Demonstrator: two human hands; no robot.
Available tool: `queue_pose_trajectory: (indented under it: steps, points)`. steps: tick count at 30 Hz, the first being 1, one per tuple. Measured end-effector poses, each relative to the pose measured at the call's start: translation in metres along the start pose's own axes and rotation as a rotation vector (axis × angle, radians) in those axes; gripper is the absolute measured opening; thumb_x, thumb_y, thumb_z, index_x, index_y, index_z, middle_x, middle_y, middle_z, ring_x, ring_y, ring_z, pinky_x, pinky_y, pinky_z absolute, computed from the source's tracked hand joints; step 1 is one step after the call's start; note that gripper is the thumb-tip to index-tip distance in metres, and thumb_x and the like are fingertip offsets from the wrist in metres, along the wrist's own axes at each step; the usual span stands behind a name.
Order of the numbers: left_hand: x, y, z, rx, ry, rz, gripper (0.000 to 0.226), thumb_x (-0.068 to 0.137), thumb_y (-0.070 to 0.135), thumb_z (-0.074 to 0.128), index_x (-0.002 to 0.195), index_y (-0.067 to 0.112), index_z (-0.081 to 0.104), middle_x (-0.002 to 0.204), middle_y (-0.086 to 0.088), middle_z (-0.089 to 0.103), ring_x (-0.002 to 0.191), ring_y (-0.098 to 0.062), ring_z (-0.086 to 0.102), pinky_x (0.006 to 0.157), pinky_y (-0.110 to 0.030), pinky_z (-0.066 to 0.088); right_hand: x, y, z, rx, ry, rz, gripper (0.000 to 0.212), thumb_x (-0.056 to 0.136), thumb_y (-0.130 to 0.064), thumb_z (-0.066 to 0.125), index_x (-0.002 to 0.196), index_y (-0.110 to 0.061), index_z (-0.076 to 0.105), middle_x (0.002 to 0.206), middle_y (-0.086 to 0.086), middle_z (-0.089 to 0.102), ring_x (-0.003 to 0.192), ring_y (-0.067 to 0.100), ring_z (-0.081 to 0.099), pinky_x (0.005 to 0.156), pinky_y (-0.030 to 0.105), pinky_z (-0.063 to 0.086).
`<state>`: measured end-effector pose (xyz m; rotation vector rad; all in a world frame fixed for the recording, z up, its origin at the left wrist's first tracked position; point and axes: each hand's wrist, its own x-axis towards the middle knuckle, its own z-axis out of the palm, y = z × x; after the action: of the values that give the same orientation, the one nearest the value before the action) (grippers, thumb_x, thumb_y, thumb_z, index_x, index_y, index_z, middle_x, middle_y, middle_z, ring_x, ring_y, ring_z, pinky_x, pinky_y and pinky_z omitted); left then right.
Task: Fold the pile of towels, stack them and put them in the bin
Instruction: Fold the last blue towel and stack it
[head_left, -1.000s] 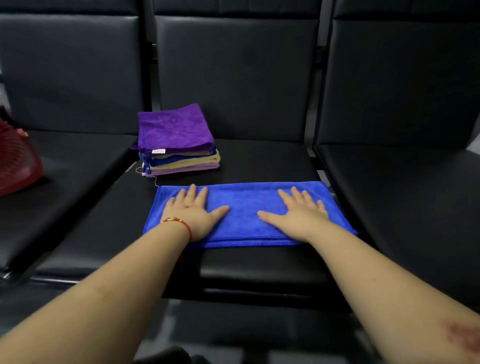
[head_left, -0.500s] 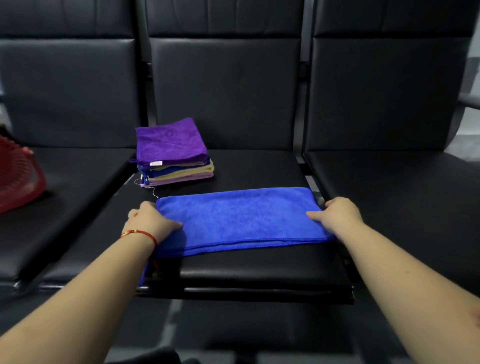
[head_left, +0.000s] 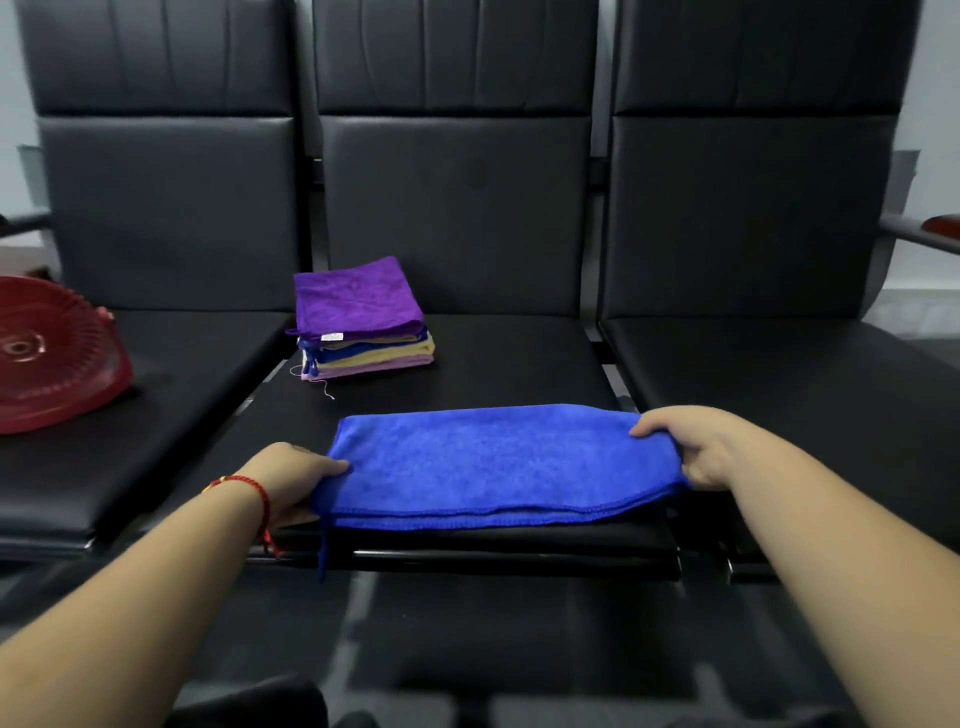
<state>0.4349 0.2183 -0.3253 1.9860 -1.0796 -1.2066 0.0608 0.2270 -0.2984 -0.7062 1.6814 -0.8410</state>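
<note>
Two hands hold a folded blue towel on a black seat.
The left hand (head_left: 291, 475) and right hand (head_left: 698, 447) each pinch an end of the blue towel (head_left: 493, 462) at the seat's (head_left: 519, 364) front edge; behind it sits a stack of folded towels (head_left: 361, 322), and a red bin (head_left: 52, 358) on the seat to the left.

Head view, looking forward and down (close), facing black seats (head_left: 467, 364)

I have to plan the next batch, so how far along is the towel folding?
Done: a stack of folded towels, purple on top, sits on the middle seat. In hand: the left hand and right hand grip the ends of a blue towel, folded to a long strip. Left: finish that fold, stack it, then move everything into the red bin, which holds no towels yet.
</note>
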Motion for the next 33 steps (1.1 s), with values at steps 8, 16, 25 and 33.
queue_pose_trajectory:
  steps: [8,16,25,33]
  points:
    - [-0.012,-0.001,-0.006,-0.041,-0.246,0.026,0.007,0.081,-0.001,0.069,0.082,0.002,0.063,0.072,-0.014,0.067,0.053,-0.019,0.064,0.045,-0.025,0.054,-0.037,-0.039,0.068,0.142,-0.039,-0.257,0.003,0.081,-0.001,0.059,0.083,-0.002,0.061,0.069,0.014,0.064,0.061,0.026,0.060,0.060,0.032,0.050]
    - [-0.012,-0.003,-0.008,-0.264,-0.317,-0.050,0.031,0.096,0.037,0.049,0.093,0.008,0.058,0.077,-0.009,0.061,0.062,-0.018,0.062,0.055,-0.026,0.052,-0.065,-0.042,0.202,-0.166,-0.234,-0.486,0.002,0.073,-0.003,0.063,0.074,-0.001,0.064,0.069,0.015,0.052,0.069,0.023,0.046,0.063,0.033,0.035]
    - [-0.011,-0.004,-0.012,-0.252,-0.294,-0.031,0.052,0.096,0.053,0.037,0.086,0.007,0.057,0.081,-0.011,0.064,0.067,-0.020,0.062,0.056,-0.029,0.050,-0.058,-0.012,0.246,-0.262,-0.457,-0.274,0.031,0.090,-0.010,0.059,0.121,-0.010,0.053,0.092,0.009,0.058,0.064,0.014,0.057,0.059,0.022,0.052]
    - [-0.016,-0.001,-0.008,-0.143,-0.203,-0.009,0.037,0.086,0.035,0.065,0.105,0.004,0.058,0.085,-0.013,0.061,0.063,-0.022,0.061,0.044,-0.026,0.049,-0.031,-0.022,0.179,-0.909,0.131,-0.436,0.031,0.080,-0.026,0.064,0.107,-0.012,0.059,0.088,0.005,0.060,0.071,0.023,0.060,0.058,0.025,0.045]
